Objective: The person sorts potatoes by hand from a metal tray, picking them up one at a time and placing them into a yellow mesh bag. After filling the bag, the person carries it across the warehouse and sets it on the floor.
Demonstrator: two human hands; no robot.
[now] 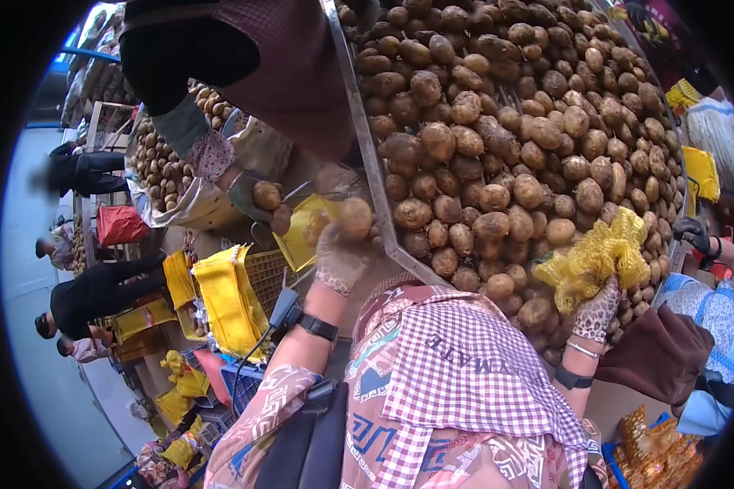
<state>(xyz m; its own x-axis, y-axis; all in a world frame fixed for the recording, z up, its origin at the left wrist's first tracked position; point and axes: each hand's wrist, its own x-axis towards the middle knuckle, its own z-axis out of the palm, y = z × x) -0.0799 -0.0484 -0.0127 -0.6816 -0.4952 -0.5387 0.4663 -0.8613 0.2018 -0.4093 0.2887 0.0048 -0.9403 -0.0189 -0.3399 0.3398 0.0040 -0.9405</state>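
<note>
My left hand (pixel 340 259), in a spotted glove, is at the left edge of the potato-filled metal table, its fingers closed around a potato (pixel 355 218). Just beyond it, a yellow mesh bag (pixel 306 228) hangs open at a wire frame. On the right, my right hand (pixel 597 311), gloved alike, grips a crumpled yellow mesh bag (pixel 599 257) lying over the heap. That bag hides most of the fingertips. Many soil-marked potatoes (pixel 489 196) cover the table in front of me.
A metal rim (pixel 375 163) edges the table. At the left, another person's gloved hand (pixel 249 196) is beside potatoes. A co-worker's dark-gloved hand (pixel 691 234) is at the right edge. Stacked yellow bags (pixel 230 297), a sack of potatoes (pixel 200 205) and a blue crate (pixel 249 387) stand left.
</note>
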